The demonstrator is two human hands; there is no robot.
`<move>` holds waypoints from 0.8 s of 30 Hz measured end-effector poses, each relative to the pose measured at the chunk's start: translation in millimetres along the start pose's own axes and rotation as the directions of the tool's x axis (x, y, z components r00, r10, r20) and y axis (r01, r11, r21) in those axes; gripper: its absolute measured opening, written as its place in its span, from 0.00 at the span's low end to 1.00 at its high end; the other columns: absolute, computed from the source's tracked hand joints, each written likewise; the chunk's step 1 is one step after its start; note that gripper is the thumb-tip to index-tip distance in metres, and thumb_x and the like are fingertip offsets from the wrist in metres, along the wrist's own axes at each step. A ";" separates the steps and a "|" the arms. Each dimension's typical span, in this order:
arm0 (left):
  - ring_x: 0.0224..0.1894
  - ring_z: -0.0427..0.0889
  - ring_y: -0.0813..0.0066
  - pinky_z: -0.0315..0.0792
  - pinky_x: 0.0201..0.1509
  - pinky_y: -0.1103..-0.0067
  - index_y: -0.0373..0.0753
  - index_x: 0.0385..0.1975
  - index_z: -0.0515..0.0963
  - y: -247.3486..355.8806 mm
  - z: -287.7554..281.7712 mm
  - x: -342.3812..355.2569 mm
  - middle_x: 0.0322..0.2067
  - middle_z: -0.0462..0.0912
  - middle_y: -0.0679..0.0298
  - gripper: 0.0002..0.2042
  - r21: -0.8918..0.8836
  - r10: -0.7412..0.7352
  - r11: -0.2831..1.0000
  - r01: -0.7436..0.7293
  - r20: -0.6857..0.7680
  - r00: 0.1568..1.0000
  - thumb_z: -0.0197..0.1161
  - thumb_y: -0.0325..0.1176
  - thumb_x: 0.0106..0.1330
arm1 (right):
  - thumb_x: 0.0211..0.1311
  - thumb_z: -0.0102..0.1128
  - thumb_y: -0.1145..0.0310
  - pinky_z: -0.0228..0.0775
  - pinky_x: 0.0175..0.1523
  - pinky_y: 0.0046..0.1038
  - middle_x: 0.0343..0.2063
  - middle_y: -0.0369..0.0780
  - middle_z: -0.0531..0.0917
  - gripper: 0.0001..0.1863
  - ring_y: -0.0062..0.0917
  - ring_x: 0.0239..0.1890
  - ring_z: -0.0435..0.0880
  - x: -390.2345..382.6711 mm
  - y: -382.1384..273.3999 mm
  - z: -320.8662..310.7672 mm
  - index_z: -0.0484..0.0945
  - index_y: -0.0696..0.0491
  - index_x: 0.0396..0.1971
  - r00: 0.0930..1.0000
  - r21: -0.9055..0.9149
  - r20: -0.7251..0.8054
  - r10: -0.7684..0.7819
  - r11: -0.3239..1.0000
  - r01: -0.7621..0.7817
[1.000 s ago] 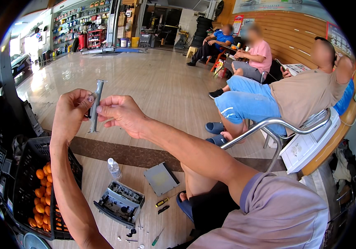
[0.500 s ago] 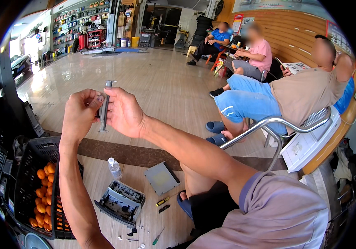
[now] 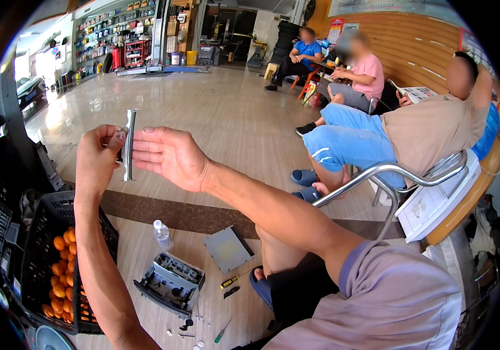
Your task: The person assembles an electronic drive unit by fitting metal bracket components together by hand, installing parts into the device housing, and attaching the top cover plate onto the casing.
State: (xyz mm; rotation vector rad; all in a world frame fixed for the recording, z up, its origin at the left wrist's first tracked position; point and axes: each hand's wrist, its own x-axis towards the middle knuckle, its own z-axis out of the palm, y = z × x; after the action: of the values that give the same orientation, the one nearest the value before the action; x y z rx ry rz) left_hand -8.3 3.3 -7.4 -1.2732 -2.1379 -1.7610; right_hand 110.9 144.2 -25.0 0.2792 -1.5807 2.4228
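Note:
Upright in front of me, a narrow shiny metal bracket (image 3: 130, 146) with flared ends is pinched between the thumb and fingers of my left hand (image 3: 98, 156). Flat and stretched out, the fingers of my right hand (image 3: 171, 156) lie close along the bracket's right side; whether they touch it I cannot tell. Below on the floor sits a grey and black plastic car panel housing (image 3: 171, 284), its inside facing up. A square metal cover (image 3: 229, 249) lies to its right, with a yellow and black screwdriver (image 3: 229, 282) and a small black tool (image 3: 232, 292) nearby.
A black crate (image 3: 97, 228) of oranges stands at left. A water bottle (image 3: 162, 235) stands behind the housing; a green screwdriver (image 3: 222, 331) and small loose parts lie in front. Three people sit at right, the nearest on a metal-armed chair (image 3: 372, 170).
My right hand has let go of the bracket and its fingers have straightened. My left hand has moved slightly left with the bracket, which now shows its shiny face.

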 end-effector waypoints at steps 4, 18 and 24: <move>0.25 0.76 0.85 0.69 0.25 0.84 0.33 0.37 0.80 -2.0 4.4 -0.2 0.26 0.81 0.69 0.09 0.010 0.002 1.000 -0.002 0.023 1.000 0.58 0.33 0.69 | 0.65 0.57 0.57 0.62 0.66 0.38 0.56 0.50 0.74 0.29 0.35 0.61 0.73 -2.6 -0.3 -3.2 0.69 0.62 0.59 0.999 -0.085 -0.017 -0.039 0.996 0.037; 0.30 0.76 0.86 0.71 0.32 0.85 0.35 0.39 0.82 -10.5 12.5 3.8 0.29 0.82 0.70 0.09 -0.025 0.074 0.997 -0.071 0.104 0.992 0.61 0.35 0.69 | 0.61 0.63 0.75 0.79 0.46 0.30 0.39 0.42 0.84 0.13 0.26 0.40 0.84 10.2 6.8 -13.0 0.79 0.62 0.45 0.970 -0.386 -0.164 -0.179 0.917 0.103; 0.34 0.79 0.83 0.74 0.37 0.83 0.35 0.42 0.82 -15.2 5.5 3.1 0.33 0.84 0.68 0.11 -0.143 0.102 0.986 -0.080 0.156 0.982 0.60 0.37 0.70 | 0.62 0.62 0.76 0.79 0.44 0.28 0.36 0.41 0.85 0.09 0.24 0.36 0.84 10.8 7.7 -6.9 0.80 0.61 0.41 0.959 -0.444 -0.197 -0.204 0.891 0.098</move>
State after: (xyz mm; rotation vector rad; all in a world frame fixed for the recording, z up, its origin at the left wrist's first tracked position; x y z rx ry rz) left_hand -17.7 9.8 -19.2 -1.5746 -2.0309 -1.8523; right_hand 98.1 148.6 -31.4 0.0247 -1.8434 1.8435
